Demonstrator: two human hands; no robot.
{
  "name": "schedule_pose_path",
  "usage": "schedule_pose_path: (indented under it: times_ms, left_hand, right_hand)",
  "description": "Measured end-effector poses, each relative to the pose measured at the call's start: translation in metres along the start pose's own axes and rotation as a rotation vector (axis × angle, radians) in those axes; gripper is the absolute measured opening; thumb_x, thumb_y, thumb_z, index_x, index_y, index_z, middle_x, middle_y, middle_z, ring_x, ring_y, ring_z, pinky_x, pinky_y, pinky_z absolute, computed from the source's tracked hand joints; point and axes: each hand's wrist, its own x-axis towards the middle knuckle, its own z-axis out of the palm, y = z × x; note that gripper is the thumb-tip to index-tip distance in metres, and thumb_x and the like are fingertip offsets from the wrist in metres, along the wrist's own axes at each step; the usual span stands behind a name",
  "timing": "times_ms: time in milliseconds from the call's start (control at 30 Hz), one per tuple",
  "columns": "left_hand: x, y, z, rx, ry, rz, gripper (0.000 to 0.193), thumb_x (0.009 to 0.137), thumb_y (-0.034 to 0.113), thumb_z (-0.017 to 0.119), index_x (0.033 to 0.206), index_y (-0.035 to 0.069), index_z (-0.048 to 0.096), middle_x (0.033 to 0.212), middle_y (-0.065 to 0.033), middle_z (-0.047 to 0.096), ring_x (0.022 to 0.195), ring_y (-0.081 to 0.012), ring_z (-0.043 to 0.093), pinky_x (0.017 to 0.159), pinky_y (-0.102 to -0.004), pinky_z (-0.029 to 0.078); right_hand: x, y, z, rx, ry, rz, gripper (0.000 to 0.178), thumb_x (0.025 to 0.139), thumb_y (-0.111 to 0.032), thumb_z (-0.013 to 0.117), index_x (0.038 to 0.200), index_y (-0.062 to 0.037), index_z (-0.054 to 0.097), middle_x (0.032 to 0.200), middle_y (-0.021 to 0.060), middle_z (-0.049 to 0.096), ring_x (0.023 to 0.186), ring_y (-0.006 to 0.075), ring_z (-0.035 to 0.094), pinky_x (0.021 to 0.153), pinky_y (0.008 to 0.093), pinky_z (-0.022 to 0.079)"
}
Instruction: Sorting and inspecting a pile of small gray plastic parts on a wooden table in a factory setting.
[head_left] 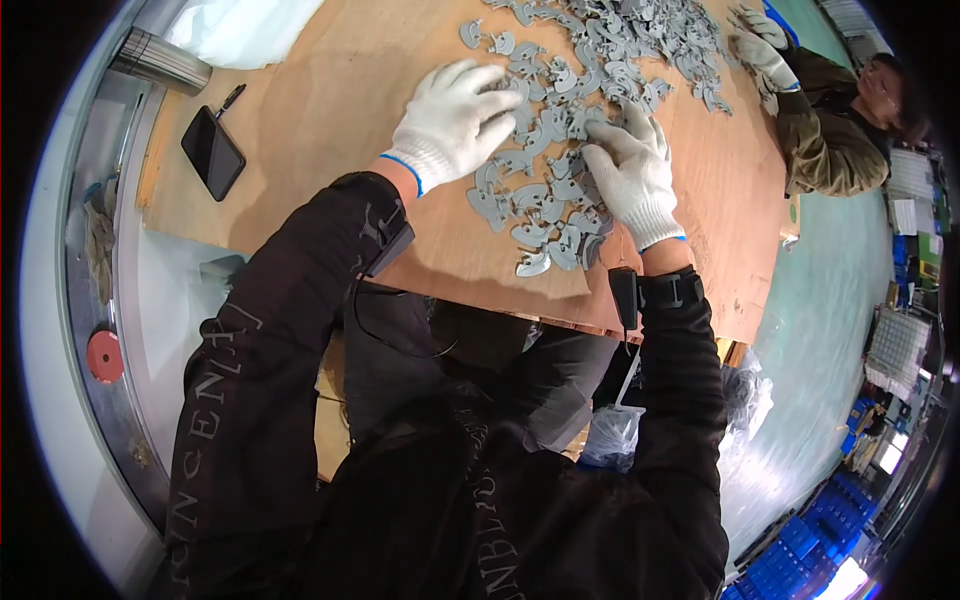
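Observation:
Small curved grey parts (540, 195), hook-like in outline, lie loose across the wooden table (330, 110) and spread toward a denser pile (640, 40) at the far side. My left hand (455, 120), in a white knit glove, rests at the left edge of the scattered parts with its fingers apart. Gloved the same way, my right hand (635, 180) reaches over the parts' right side, thumb and fingers apart and the fingertips among the parts. Neither hand visibly grips a part, though the right palm's underside is hidden.
On the left of the table lie a black phone (212, 153) and a pen (231, 99), near a metal cylinder (160, 62) and a white plastic bag (240, 30). A co-worker's gloved hands (765, 55) are at the pile's far right. Blue crates (810, 540) stand at lower right.

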Motion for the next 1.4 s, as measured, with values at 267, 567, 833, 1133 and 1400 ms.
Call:
schedule_pose_path:
  times_ms: [267, 567, 833, 1133, 1400]
  left_hand:
    - [0.0, -0.002, 0.001, -0.045, 0.004, -0.026, 0.022, 0.097, 0.027, 0.073, 0.117, 0.019, 0.078, 0.139, -0.0036, 0.068, 0.139, -0.0324, 0.058, 0.119, -0.0507, 0.044]
    - [0.001, -0.001, 0.003, -0.065, 0.015, -0.091, 0.02, 0.097, 0.026, 0.073, 0.113, 0.015, 0.076, 0.139, -0.0038, 0.068, 0.138, -0.0324, 0.058, 0.119, -0.051, 0.043]
    - [0.003, -0.003, 0.002, -0.067, 0.029, -0.084, 0.019, 0.098, 0.027, 0.072, 0.114, 0.016, 0.075, 0.139, -0.0038, 0.068, 0.137, -0.0323, 0.058, 0.12, -0.0518, 0.042]
    - [0.044, 0.011, 0.016, 0.099, -0.053, 0.08, 0.035, 0.103, 0.037, 0.066, 0.131, 0.016, 0.07, 0.15, -0.0081, 0.062, 0.144, -0.0353, 0.052, 0.125, -0.0652, 0.028]
    - [0.029, 0.026, -0.008, 0.093, -0.268, 0.15, 0.054, 0.105, 0.047, 0.062, 0.149, 0.016, 0.062, 0.158, -0.0134, 0.055, 0.15, -0.0417, 0.044, 0.128, -0.0667, 0.022]
  right_hand:
    - [0.049, 0.012, 0.005, 0.023, 0.091, 0.07, 0.043, 0.096, -0.039, 0.071, 0.132, -0.0179, 0.081, 0.165, 0.0221, 0.053, 0.157, 0.0424, 0.041, 0.13, 0.0477, 0.033]
    - [0.066, -0.006, 0.005, -0.081, -0.011, 0.027, 0.052, 0.097, -0.042, 0.07, 0.141, -0.0157, 0.076, 0.165, 0.0221, 0.052, 0.157, 0.0402, 0.043, 0.129, 0.0453, 0.036]
    - [-0.036, 0.032, -0.022, 0.309, 0.055, 0.221, 0.046, 0.103, -0.025, 0.069, 0.144, -0.003, 0.07, 0.162, 0.0255, 0.055, 0.149, 0.0381, 0.055, 0.122, 0.0442, 0.045]
    - [-0.086, 0.037, -0.018, 0.205, 0.197, 0.082, 0.032, 0.099, -0.015, 0.074, 0.128, -0.0001, 0.075, 0.141, 0.021, 0.071, 0.14, 0.0386, 0.062, 0.119, 0.0465, 0.048]
    - [-0.09, 0.047, -0.013, 0.193, 0.267, 0.029, 0.028, 0.096, -0.016, 0.075, 0.12, -0.0031, 0.077, 0.133, 0.0177, 0.074, 0.134, 0.0399, 0.064, 0.117, 0.0479, 0.05]
